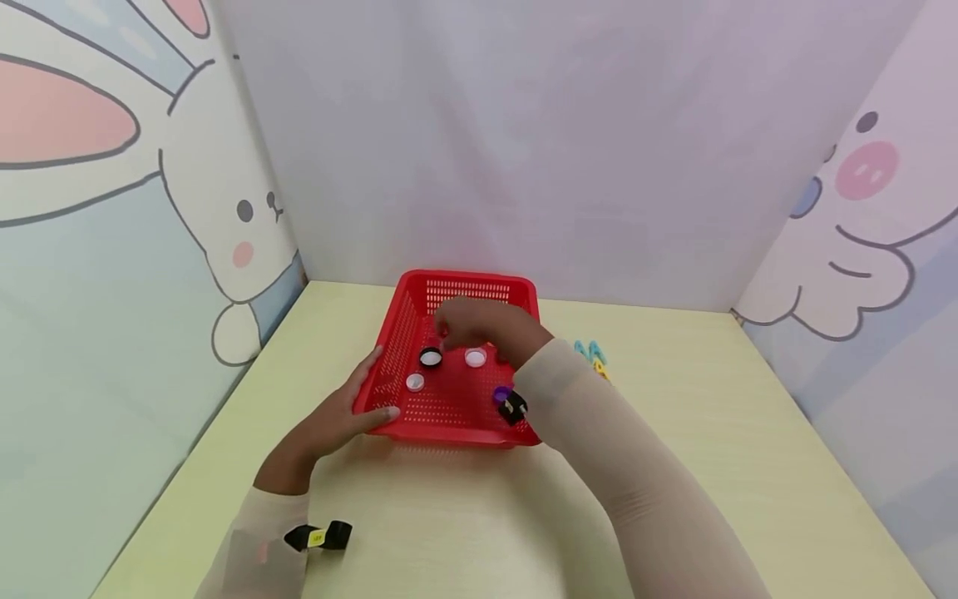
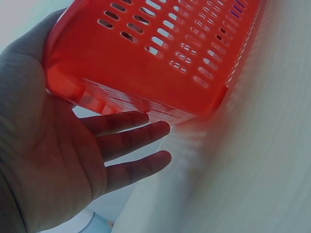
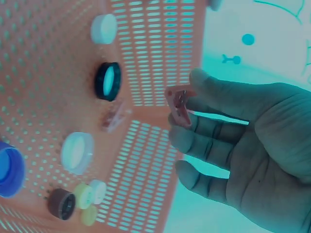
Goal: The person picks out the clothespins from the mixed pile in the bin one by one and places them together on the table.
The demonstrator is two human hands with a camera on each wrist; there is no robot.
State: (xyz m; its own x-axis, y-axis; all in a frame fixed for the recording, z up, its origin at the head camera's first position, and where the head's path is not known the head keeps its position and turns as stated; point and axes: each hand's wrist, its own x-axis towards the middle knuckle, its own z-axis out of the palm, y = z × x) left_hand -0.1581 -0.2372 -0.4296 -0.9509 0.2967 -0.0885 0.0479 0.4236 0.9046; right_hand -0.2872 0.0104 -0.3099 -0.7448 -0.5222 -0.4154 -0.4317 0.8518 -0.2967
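Note:
My left hand (image 1: 337, 420) holds the red plastic basket (image 1: 456, 435) at its near left corner, thumb over the rim. In the left wrist view three fingers extend straight, outside the basket wall (image 2: 116, 58). Above the basket's far part, my right hand (image 1: 475, 320) pinches a small red clothespin (image 3: 178, 104) between thumb and fingertips. A second red clothespin (image 3: 113, 116) lies on the basket floor. Around it sit a black-rimmed cap (image 1: 430, 357), a clear-white cap (image 1: 475, 358), a small white cap (image 1: 415, 383) and a purple-blue cap (image 3: 10, 169).
More small caps, among them a dark brown cap (image 3: 61, 204) and a pale yellow cap (image 3: 83, 195), cluster in the basket. Right of the basket, light blue pegs (image 1: 589, 350) and a yellow peg (image 1: 600, 368) lie on the pale table (image 1: 711, 416). A curtain wall (image 1: 509, 150) closes the back.

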